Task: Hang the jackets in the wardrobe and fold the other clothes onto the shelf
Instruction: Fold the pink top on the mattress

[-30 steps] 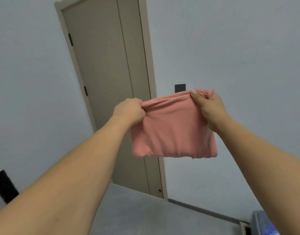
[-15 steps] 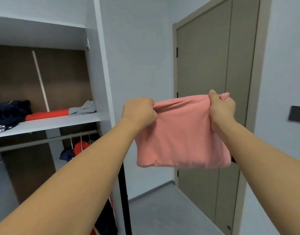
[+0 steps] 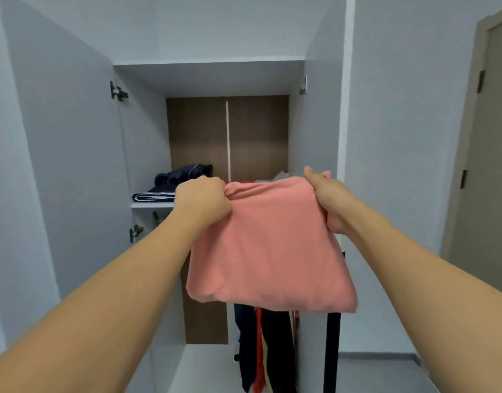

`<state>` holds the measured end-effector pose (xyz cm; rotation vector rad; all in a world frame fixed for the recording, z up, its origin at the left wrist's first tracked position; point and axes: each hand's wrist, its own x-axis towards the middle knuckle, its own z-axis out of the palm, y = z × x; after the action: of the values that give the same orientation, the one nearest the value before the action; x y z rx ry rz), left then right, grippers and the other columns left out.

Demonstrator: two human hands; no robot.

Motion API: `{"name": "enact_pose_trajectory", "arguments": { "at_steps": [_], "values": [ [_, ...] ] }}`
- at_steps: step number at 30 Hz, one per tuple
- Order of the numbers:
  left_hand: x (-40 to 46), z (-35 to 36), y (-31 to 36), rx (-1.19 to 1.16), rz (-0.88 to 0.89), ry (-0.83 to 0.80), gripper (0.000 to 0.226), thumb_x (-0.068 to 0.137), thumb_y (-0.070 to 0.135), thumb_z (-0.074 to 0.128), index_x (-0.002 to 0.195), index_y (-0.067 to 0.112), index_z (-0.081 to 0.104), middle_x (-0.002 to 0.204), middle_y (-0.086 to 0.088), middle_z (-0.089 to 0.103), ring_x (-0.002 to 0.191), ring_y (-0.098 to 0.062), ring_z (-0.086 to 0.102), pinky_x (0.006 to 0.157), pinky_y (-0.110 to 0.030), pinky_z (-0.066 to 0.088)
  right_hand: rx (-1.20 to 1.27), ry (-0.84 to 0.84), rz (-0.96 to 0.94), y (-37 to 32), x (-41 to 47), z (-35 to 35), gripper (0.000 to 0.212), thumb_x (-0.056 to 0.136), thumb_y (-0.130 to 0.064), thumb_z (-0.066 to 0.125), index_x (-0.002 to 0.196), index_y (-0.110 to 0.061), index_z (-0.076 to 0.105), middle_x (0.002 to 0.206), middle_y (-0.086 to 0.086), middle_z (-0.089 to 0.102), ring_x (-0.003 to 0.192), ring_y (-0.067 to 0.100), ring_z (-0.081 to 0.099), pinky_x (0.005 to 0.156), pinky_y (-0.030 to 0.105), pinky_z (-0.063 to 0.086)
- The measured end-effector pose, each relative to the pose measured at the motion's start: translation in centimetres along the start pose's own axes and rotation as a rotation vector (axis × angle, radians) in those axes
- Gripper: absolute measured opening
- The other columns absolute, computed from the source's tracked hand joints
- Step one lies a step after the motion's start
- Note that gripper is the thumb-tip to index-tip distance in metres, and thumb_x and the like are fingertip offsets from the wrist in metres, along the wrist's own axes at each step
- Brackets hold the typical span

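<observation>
**Pink cloth raised to the shelf line**

Pink, soft knit, folded into a thick pad: the folded pink garment [image 3: 269,245] hung in the air between your hands, nearest thing in view. Your left hand [image 3: 202,201] was a closed fist bunching its upper left corner. Your right hand [image 3: 327,198] pinched the upper right corner, thumb on top, fingers curled behind. Top edge ran left to right, roughly level; the rest drooped below it.

The key relation: the wardrobe shelf [image 3: 152,205] lay straight ahead, beyond both hands, its front edge about level with your knuckles. Both hands looked about equally near it. Judgement: the pad goes in top edge first, long axis across the opening.

On the shelf, left: a dark navy pile [image 3: 181,177] over a folded striped piece [image 3: 152,196]. Behind the pink cloth, a sliver of red and grey clothing [image 3: 282,176], mostly hidden; free space there cannot be told.

Below, hung jackets [image 3: 268,350] in dark and red. Farthest, the brown back panel [image 3: 255,131].
</observation>
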<state>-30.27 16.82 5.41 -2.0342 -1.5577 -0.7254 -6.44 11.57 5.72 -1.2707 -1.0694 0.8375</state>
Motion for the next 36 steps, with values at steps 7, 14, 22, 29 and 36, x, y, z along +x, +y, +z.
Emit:
{"name": "enact_pose_trajectory", "arguments": {
  "at_steps": [7,14,22,29,36],
  "values": [
    [4.1,4.5,-10.4,0.064,-0.092,-0.011,0.013,0.079,0.015,0.048,0.067,0.021,0.046,0.066,0.002,0.049,0.055,-0.017,0.041,0.052,-0.027,0.025,0.025,-0.266,0.003,1.3,7.1,10.9,0.090,0.042,-0.084,0.076,0.111,-0.028,0.062,0.120,-0.019,0.062,0.092,0.007,0.067,0.073,0.029,0.055],
    [9.8,12.5,-16.9,0.056,-0.104,-0.103,0.009,0.081,0.019,0.048,0.073,0.018,0.050,0.071,0.001,0.053,0.060,-0.021,0.049,0.057,-0.028,0.033,0.004,-0.631,0.120,4.8,15.4,15.7,0.039,0.072,-0.024,0.083,0.109,-0.016,0.075,0.112,0.009,0.073,0.099,0.021,0.071,0.078,0.034,0.059],
    [14.9,24.5,-18.4,-0.028,-0.145,-0.292,0.031,0.095,0.044,0.040,0.098,0.019,0.059,0.113,-0.008,0.064,0.101,-0.030,0.061,0.076,-0.034,0.039,-0.060,-0.539,0.262,8.5,25.9,19.2,0.042,0.082,-0.010,0.068,0.122,-0.017,0.062,0.104,0.011,0.073,0.093,0.024,0.069,0.089,0.038,0.054],
    [30.1,24.5,-17.2,0.068,-0.077,-0.087,0.015,0.082,0.028,0.049,0.070,0.021,0.044,0.068,0.002,0.043,0.059,-0.020,0.044,0.063,-0.032,0.036,0.081,-0.326,0.134,4.0,38.9,18.1,0.004,0.091,-0.021,0.068,0.092,-0.017,0.067,0.075,0.001,0.071,0.062,0.015,0.070,0.059,0.032,0.058],
    [42.0,32.7,-14.5,0.365,-0.108,-0.107,0.042,0.089,0.028,0.045,0.128,0.013,0.050,0.133,-0.012,0.050,0.125,-0.032,0.044,0.106,-0.050,0.030,-0.145,0.034,0.071,5.2,53.4,20.5,0.054,0.093,-0.028,0.065,0.139,-0.010,0.041,0.114,0.010,0.059,0.097,0.024,0.061,0.089,0.046,0.053]
  ]
}}
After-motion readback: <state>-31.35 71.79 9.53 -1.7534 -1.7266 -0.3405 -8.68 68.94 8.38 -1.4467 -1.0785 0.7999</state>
